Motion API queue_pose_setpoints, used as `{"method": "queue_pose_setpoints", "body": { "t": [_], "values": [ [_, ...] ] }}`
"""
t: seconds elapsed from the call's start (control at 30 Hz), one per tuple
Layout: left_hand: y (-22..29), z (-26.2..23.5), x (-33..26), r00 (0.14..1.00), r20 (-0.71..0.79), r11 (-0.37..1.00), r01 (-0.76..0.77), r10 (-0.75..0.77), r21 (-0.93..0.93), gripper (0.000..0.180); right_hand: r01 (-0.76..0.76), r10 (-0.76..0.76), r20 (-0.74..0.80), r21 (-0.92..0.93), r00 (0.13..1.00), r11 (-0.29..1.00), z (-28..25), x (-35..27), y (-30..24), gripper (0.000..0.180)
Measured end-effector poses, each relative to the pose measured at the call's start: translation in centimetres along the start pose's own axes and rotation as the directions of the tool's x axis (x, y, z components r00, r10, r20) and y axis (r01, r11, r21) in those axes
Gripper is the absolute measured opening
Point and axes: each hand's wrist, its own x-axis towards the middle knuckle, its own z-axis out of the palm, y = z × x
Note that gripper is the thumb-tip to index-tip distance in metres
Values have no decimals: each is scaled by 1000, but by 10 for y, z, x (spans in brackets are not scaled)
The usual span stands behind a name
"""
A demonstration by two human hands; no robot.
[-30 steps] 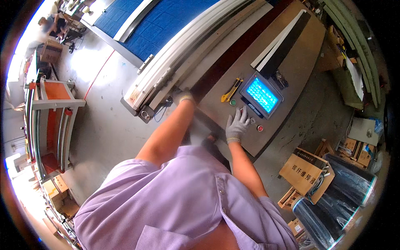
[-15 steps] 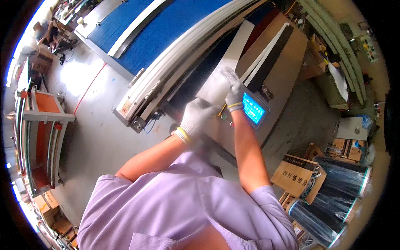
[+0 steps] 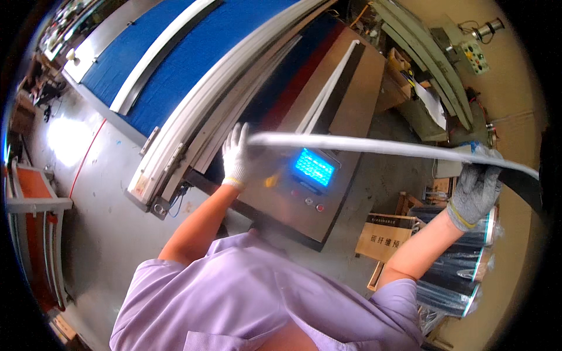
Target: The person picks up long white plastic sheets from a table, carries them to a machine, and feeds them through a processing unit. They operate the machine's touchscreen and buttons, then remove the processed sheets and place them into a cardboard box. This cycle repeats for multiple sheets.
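Grey workshop floor runs under my lilac sleeves. My right hand (image 3: 477, 190), gloved grey, is closed round one end of a long pale strip (image 3: 374, 146); my left hand (image 3: 237, 155), in a white glove, pinches its other end. Its long axis lies left to right between them, above the lit control panel (image 3: 314, 167) and the blue conveyor belt (image 3: 193, 58) beyond.

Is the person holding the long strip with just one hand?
No, the left hand grips one end of the long pale strip and the right hand grips the other.
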Motion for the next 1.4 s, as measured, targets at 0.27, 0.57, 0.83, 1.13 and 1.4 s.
{"method": "queue_pose_setpoints", "body": {
  "t": [0.27,0.57,0.83,1.13,1.4],
  "values": [
    [-69,-23,-90,874,485,927,176,7,-331,28,-213,193,98,267,976,940,-35,26,18,30],
    [24,63,10,666,744,854,357,52,-378,21,-557,537,-151,-194,830,807,-27,59,241,16],
    [13,195,66,640,760,936,325,-116,-132,33,-997,963,-265,36,55,67,-36,-349,223,24],
    [31,179,110,823,552,890,346,-137,-296,41,-992,973,-227,127,-33,-4,-19,-380,181,22],
    [-92,8,-89,571,7,526,761,-821,-380,45,-999,998,-60,-23,-35,-36,-13,-397,209,20]
  ]
}}
